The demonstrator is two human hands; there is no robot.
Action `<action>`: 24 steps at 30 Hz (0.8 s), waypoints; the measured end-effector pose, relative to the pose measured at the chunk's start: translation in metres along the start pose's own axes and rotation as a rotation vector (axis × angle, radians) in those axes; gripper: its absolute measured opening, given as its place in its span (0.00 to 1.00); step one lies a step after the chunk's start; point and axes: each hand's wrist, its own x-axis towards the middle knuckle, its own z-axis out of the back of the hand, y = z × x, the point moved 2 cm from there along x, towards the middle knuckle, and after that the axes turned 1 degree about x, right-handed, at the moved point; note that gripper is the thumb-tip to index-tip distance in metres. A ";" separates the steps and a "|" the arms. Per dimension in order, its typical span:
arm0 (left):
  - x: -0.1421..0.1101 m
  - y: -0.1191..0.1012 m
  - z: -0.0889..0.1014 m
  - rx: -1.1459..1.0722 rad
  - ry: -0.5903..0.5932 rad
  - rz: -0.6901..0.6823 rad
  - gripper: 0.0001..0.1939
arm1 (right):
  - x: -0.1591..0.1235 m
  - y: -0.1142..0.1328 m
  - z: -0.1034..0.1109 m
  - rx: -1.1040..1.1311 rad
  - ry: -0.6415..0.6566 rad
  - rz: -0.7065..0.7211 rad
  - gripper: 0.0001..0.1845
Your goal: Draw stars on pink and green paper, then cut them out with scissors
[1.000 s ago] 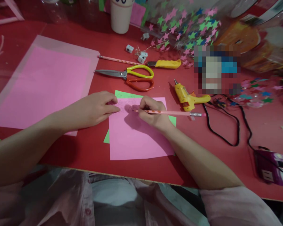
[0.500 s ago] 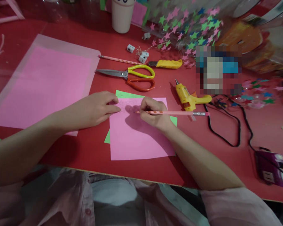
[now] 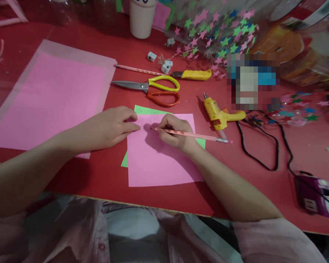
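Observation:
In my right hand (image 3: 175, 133) is a pink patterned pencil (image 3: 205, 136), pinched near its point, its eraser end slanting off to the right. The tip rests on a pink sheet of paper (image 3: 159, 164), close to faint pencil marks along the top edge. My left hand (image 3: 112, 126) lies at the sheet's upper left, its thumb and fingers apart, fingertips touching the paper; it holds nothing. Under the pink sheet a green sheet (image 3: 150, 109) pokes out at the top and sides.
Scissors (image 3: 146, 87), a second pencil (image 3: 139, 69) and a yellow cutter (image 3: 196, 75) lie beyond the sheet. A glue gun (image 3: 219, 115) with black cord is at right, near a purple box (image 3: 316, 197). Larger pink paper (image 3: 63, 91) lies left; a white cup (image 3: 142, 18) stands behind.
My right hand has shifted slightly left with the pencil, and the pencil's eraser end has swung lower. My left hand and the sheets stay where they were.

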 end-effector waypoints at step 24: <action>-0.001 0.000 0.000 -0.002 0.020 0.003 0.23 | -0.003 0.000 -0.004 -0.048 -0.054 -0.022 0.07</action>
